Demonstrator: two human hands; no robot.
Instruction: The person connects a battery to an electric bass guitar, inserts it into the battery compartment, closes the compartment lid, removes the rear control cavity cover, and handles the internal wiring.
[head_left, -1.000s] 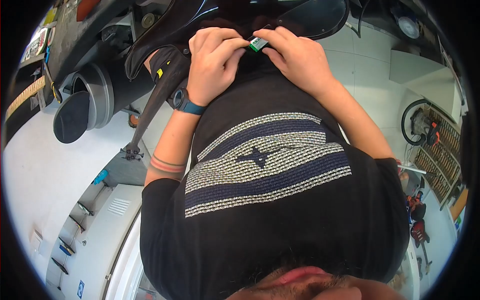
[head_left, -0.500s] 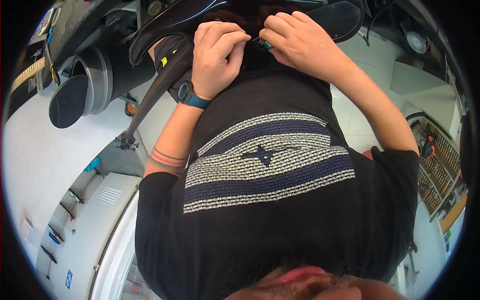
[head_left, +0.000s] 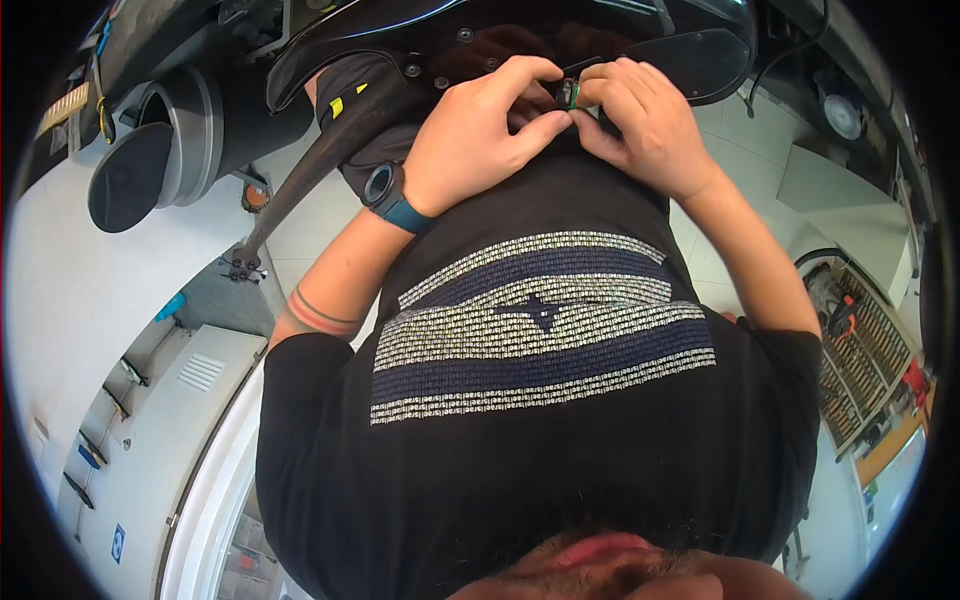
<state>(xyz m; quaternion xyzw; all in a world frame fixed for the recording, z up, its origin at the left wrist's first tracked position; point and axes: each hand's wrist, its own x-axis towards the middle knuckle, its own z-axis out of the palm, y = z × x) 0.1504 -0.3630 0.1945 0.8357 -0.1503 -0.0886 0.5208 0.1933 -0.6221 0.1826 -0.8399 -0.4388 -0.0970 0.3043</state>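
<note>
Near the top centre, a small green and dark item [head_left: 571, 94] sits between my two hands. My right hand [head_left: 645, 125] holds it from the right with bent fingers and thumb. My left hand [head_left: 490, 125], a watch on its wrist, curls in from the other side, with index fingertip and thumb tip at the item's ends. The thumbs nearly meet below it. Fingers hide part of the item. Just beyond is a glossy black body [head_left: 440, 40] with a dark oval plate [head_left: 690, 65] on its right part.
A long dark bar [head_left: 310, 175] slopes down left, with small pegs at its end. A grey cylinder [head_left: 190, 135] with a dark padded end lies at the left beside a white surface [head_left: 60, 270]. At the right stand a slatted rack [head_left: 865, 360] and a dangling black cable [head_left: 785, 65].
My left hand has moved right and opened its thumb and index finger around the item's ends. My right hand has shifted slightly right and down, still holding the item, which has turned upright in view.
</note>
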